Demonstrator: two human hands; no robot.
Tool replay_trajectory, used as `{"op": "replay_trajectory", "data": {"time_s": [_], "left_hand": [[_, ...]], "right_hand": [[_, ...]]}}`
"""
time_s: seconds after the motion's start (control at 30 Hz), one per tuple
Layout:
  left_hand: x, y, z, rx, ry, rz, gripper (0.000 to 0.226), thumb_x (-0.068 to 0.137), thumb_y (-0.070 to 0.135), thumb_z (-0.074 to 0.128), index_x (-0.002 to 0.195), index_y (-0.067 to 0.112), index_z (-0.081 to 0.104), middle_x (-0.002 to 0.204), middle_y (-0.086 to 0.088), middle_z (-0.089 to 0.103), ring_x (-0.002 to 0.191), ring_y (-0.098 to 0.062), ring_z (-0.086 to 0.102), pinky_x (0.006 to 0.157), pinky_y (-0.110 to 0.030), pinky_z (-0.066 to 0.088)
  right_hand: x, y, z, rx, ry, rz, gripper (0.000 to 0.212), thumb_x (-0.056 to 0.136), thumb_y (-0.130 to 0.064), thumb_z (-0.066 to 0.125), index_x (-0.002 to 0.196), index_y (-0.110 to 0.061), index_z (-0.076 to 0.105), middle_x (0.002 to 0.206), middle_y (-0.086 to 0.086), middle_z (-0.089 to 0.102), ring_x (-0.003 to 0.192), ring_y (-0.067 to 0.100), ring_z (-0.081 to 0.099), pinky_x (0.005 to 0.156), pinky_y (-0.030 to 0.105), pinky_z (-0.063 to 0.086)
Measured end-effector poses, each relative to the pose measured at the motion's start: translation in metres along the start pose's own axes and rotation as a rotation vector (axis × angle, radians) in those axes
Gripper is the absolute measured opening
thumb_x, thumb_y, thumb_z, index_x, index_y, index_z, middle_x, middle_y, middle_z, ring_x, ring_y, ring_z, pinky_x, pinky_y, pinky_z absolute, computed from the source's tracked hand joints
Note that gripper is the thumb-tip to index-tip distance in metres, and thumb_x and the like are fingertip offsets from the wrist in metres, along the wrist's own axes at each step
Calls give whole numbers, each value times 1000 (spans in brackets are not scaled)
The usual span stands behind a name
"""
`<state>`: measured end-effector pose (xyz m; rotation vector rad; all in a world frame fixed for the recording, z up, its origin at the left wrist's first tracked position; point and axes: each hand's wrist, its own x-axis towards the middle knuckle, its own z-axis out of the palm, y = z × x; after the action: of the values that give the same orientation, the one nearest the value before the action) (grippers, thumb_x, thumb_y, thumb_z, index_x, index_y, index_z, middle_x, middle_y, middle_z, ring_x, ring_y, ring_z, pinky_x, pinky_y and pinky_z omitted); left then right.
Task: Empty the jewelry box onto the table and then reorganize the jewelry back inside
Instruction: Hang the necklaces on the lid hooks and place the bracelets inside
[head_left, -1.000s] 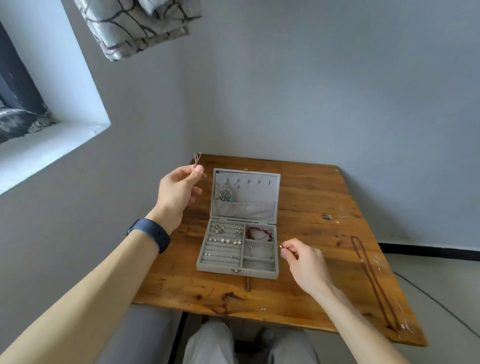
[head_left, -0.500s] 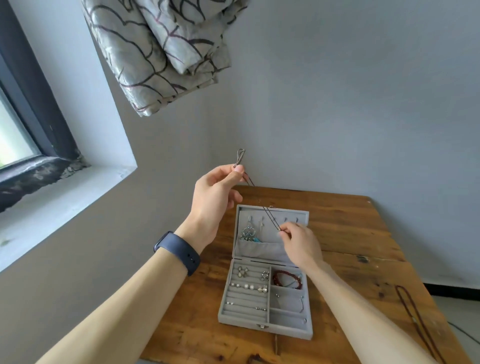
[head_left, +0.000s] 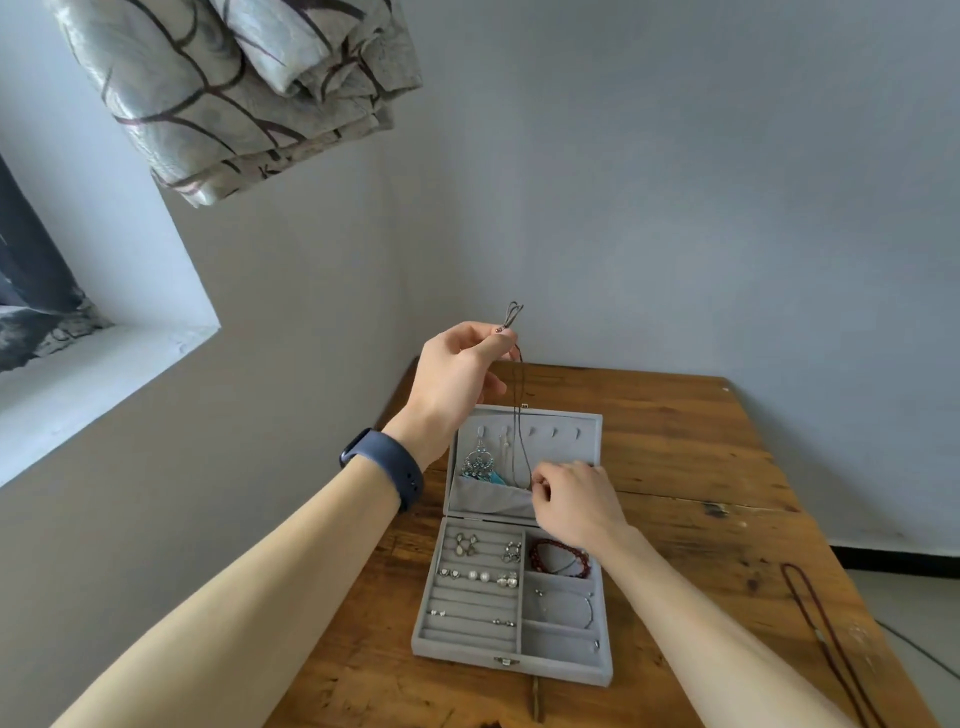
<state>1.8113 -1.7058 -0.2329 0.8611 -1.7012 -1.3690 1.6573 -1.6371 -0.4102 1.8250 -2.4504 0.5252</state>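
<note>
1. Curtain (head_left: 234, 93), top left: glossy pale fabric w/ dark curved lines, bunched in thick folds.
2. L hand (head_left: 457, 374), dark blue wristband (head_left: 384, 467) on the wrist, is raised above the box's far-left corner. Thumb + forefinger pinch the top of a thin dark cord necklace (head_left: 519, 415); a small loop pokes up past the fingertips.
3. The cord hangs nearly straight down in front of the lid (head_left: 571, 431); its lower end is at the R hand.
4. Jewelry box (head_left: 511, 660): grey, velvety, rectangular, open on the table's left half. The lid stands up, w/ a row of small hooks and a soft pocket (head_left: 488, 499) across its bottom. A silver filigree earring (head_left: 478, 462) w/ a turquoise bit hangs from one hook.
5. Base, left side: ridged rolls (head_left: 467, 634) holding small pearl + silver studs. Right side has 3 compartments: red bead bracelet (head_left: 558, 556) in the far one, fine silver chain (head_left: 566, 605) in the middle one. Near one: can't tell what's in it.
6. R hand (head_left: 576, 504) is at the pocket, fingers curled, tips pinching the cord's lower end at the pocket's top edge.
7. Table (head_left: 727, 467): worn brown planks w/ knots and cracks.
8. Brown bead string (head_left: 821, 623) lies long and thin by the table's right edge, well apart from the box.
</note>
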Motion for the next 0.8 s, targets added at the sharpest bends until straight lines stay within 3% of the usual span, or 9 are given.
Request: {"op": "replay_trajectory", "data": {"time_s": [0.17, 0.27, 0.37, 0.43, 0.5, 0.6, 0.67, 0.8], "left_hand": [[19, -5, 12, 101, -48, -31, 17, 94, 32, 65, 91, 16, 71, 98, 7, 73, 58, -6, 60, 52, -16, 43], [27, -9, 17, 129, -71, -61, 16, 93, 31, 66, 96, 16, 71, 88, 4, 74, 64, -8, 60, 57, -19, 48], [35, -12, 21, 111, -96, -88, 13, 91, 25, 68, 91, 13, 71, 89, -12, 75, 70, -14, 62, 70, -30, 58], [38, -10, 25, 28, -130, -110, 11, 92, 20, 67, 89, 10, 70, 84, -12, 73, 73, -19, 64, 74, -35, 59], [42, -5, 30, -88, -179, -136, 10, 93, 14, 64, 89, 6, 67, 80, -8, 71, 73, -21, 64, 68, -30, 59], [48, -2, 37, -158, -233, -161, 11, 92, 10, 62, 88, 1, 67, 82, -14, 69, 76, -29, 66, 79, -42, 61], [50, -3, 40, -146, -245, -161, 12, 92, 10, 62, 88, 0, 67, 82, -14, 69, 78, -31, 67, 85, -48, 59], [52, -14, 38, -98, -197, -170, 11, 93, 14, 64, 89, 4, 66, 83, -11, 70, 77, -25, 69, 79, -35, 59]], "right_hand": [[-2, 7, -2, 81, -36, -60, 19, 94, -30, 48, 109, -22, 57, 102, -7, 71, 97, 19, 61, 86, 35, 46], [0, 10, -20, 341, -37, 32, 32, 95, -28, 56, 125, -18, 54, 111, -6, 65, 97, 9, 61, 87, 26, 49], [6, 8, -48, 661, 145, 179, 28, 90, -22, 65, 117, -24, 60, 101, -11, 66, 85, -1, 62, 74, 13, 48], [14, 5, -68, 838, 250, 197, 30, 87, -18, 72, 113, -29, 62, 100, -14, 68, 87, -6, 61, 72, 12, 46], [23, -1, -90, 991, 302, 167, 37, 83, -21, 74, 117, -31, 63, 107, -18, 69, 98, -7, 61, 79, 18, 47], [34, -12, -116, 1185, 222, 104, 37, 87, -21, 71, 123, -28, 64, 111, -14, 71, 100, 6, 67, 75, 18, 50], [37, -17, -122, 1148, 206, 70, 25, 92, -17, 69, 114, -28, 67, 104, -9, 75, 91, 9, 71, 72, 17, 50], [35, -10, -111, 980, 256, 121, 12, 93, -23, 69, 97, -35, 67, 88, -13, 76, 81, 2, 71, 77, 20, 53]]}}
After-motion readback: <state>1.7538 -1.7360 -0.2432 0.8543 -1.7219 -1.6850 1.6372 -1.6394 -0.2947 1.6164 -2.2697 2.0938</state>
